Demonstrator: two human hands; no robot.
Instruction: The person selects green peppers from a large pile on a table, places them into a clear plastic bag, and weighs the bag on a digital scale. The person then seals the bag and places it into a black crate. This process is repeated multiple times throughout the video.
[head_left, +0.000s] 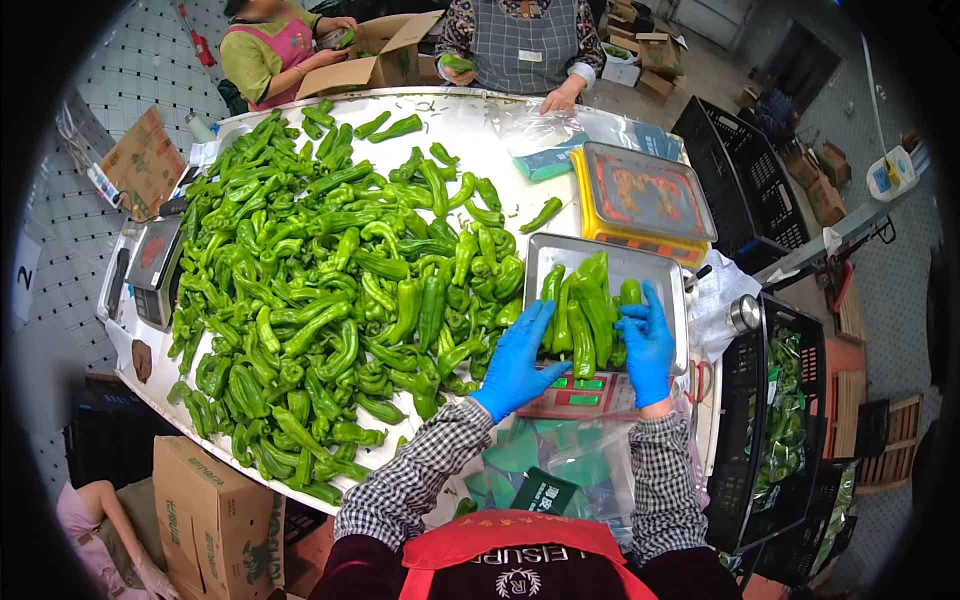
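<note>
Several long green peppers (592, 311) lie side by side in a shallow metal tray (551, 244). The tray rests on a red electronic scale (577, 397) with lit green displays. My left hand (523, 367), in a blue glove, is at the left side of these peppers, thumb spread below their lower ends. On their right, my right hand (646, 349), also gloved in blue, has its fingers partly bent beside a pepper. Neither hand is closed around one. A large heap of green peppers (322, 277) spreads to the left. Printed clear plastic bags (562, 457) lie below the scale.
A yellow scale (589, 199) with a metal platform stands beyond the tray. Red-handled scissors (701, 381) and a metal-lidded bottle (742, 315) are to the right, near black crates (750, 420). Two people work across the white table (480, 112); another person's arm (120, 517) shows lower left.
</note>
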